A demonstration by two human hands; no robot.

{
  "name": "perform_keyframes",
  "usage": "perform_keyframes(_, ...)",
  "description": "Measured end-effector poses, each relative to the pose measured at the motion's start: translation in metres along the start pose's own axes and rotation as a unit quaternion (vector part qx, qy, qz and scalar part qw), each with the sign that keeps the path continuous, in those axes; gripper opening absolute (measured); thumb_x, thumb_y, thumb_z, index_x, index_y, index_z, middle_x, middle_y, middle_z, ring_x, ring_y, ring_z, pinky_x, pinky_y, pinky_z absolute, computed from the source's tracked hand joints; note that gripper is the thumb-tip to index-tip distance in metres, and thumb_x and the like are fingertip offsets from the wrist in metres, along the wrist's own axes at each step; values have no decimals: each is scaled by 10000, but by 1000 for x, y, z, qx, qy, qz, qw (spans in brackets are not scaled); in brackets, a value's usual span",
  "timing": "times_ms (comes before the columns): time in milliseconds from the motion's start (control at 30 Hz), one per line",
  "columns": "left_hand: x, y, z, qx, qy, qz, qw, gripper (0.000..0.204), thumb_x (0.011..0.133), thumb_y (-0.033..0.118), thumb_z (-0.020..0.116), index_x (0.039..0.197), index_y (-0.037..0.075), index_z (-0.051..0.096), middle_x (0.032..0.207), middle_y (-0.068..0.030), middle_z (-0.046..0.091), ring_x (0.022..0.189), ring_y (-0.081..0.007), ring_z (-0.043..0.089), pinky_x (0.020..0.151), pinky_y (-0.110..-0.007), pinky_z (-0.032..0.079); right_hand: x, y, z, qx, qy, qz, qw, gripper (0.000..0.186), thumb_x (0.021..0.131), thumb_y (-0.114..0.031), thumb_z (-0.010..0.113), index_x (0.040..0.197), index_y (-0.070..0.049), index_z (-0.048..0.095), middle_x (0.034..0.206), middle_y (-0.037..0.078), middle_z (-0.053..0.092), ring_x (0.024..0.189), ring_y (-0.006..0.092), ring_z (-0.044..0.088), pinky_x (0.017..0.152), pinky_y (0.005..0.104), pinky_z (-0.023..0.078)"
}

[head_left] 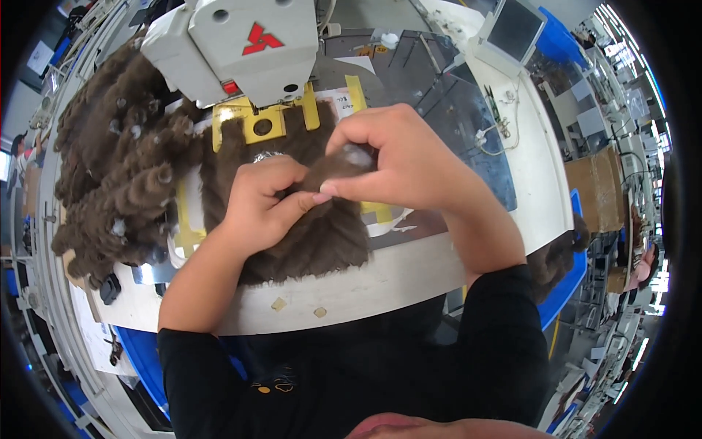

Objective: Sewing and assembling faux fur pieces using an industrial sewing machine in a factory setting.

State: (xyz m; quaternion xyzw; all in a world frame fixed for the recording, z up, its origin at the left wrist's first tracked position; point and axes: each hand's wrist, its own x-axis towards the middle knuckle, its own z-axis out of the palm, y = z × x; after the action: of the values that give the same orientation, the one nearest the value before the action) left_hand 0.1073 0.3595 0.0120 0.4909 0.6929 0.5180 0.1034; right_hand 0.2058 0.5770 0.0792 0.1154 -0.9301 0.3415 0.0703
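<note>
Both my hands are closed on a small brown furry plush piece point(333, 170), held above the work table. My left hand point(256, 208) pinches its near left side between thumb and fingers. From the right, my right hand point(413, 157) wraps round it, and the two thumb tips meet at its near edge. A pale, whitish spot shows on the piece inside the right hand's curl. Below lies a brown fur fabric sheet point(314, 252), partly hidden by my hands. Its far end runs under the yellow clamp plate point(265, 126) of a white sewing machine point(252, 47).
Many brown plush parts form a heap point(117, 154) on the left. A small screen point(514, 29) stands at the far right of the white table point(409, 271). Blue bins, one point(570, 282) holding brown fur, flank the table. A cardboard box point(596, 190) is beyond.
</note>
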Motion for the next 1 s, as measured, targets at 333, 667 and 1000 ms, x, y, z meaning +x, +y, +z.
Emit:
perform_keyframes(333,-6,-9,4,-18,91,137,986,209,738,2,825,792,21,624,721,-89,635,609,-219,587,561,-315,451,-4,12,32,236,113,-113,958,400,698,-91,948,1051,-42,768,950,63,723,858,191,688,758,310,532)
perform_keyframes(667,-6,-7,7,-21,47,160,986,213,683,10,826,759,28,628,733,-82,659,626,-237,633,560,-324,489,-8,8,34,275,121,-155,941,270,740,-38,912,978,-21,786,849,67,702,750,172,648,648,287,490)
perform_keyframes(1000,1,-4,16,-55,73,7,996,230,835,100,852,941,27,662,774,-58,650,599,-173,541,573,-278,463,16,31,18,237,75,115,962,239,869,-211,842,872,5,740,693,20,618,672,86,514,608,277,402)
